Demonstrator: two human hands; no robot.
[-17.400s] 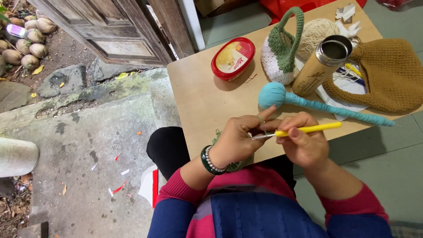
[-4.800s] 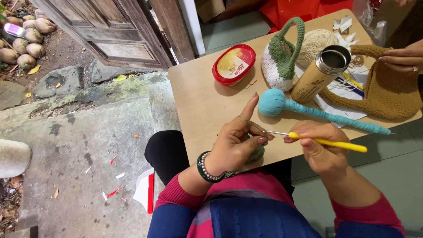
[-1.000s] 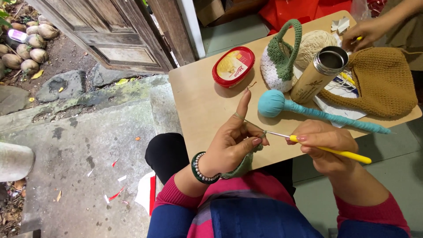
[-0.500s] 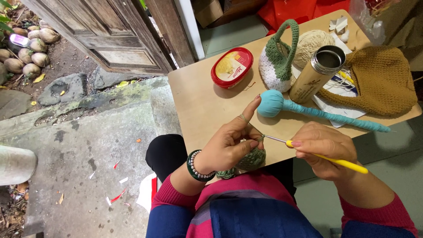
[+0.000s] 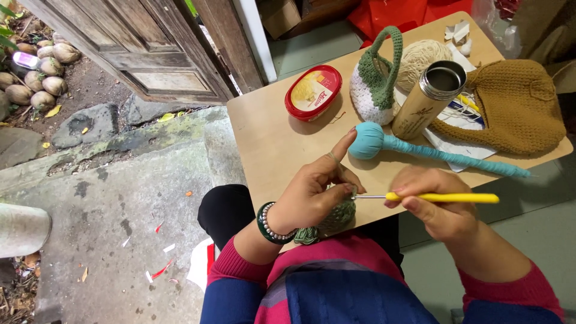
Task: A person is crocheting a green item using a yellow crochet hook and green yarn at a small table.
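Spanning the upper right of the view, the light wooden table (image 5: 270,138) bears everything else; since half a second ago almost nothing on it has shifted, which suggests steady stitch-by-stitch work and no change of stage. The mustard crocheted bag (image 5: 516,105) lies at the far right, its inside hidden. Beside it a teal yarn-wrapped stick (image 5: 444,155) with a rounded head stretches across some papers. A white and green crocheted pouch (image 5: 375,84) stands upright near a cream yarn ball (image 5: 423,57). The bamboo-coloured flask (image 5: 429,102) is open, lid off, its contents too dark to tell. The red oval tub (image 5: 313,93) keeps its printed lid on, so nothing inside shows.

At the near table edge, the left hand (image 5: 312,195) is closed on the small green crochet piece (image 5: 333,219), pinching it with thumb and fingers while the forefinger points up; it has dropped slightly from a moment earlier. The right hand (image 5: 438,201) is clamped on the yellow-handled crochet hook (image 5: 441,197), whose metal tip meets the piece at the left fingertips.
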